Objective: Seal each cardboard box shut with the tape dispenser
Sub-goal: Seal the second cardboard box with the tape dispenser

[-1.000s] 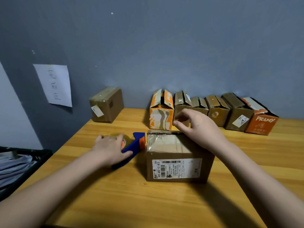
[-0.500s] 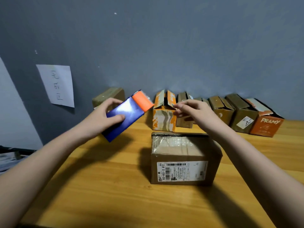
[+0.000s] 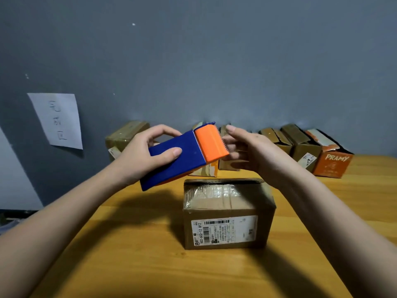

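Observation:
A blue tape dispenser [image 3: 178, 160] with an orange cutter head is held in the air above the table by my left hand [image 3: 139, 155], thumb on top. My right hand [image 3: 251, 149] is at the orange head's toothed end, fingers curled close to it; whether they pinch tape I cannot tell. Below both hands, a brown cardboard box [image 3: 227, 214] with a white shipping label stands on the wooden table [image 3: 150, 265]. Clear tape covers its closed top.
Along the grey wall stands a row of small boxes with flaps up, ending in an orange "PRAMY" box [image 3: 333, 162]. A taped brown box [image 3: 126, 134] sits apart at the back left. A paper sheet [image 3: 58, 121] hangs on the wall.
My left hand lifted the dispenser from the table beside the box up and to the right. My right hand left the box top and rose to meet the dispenser's orange head.

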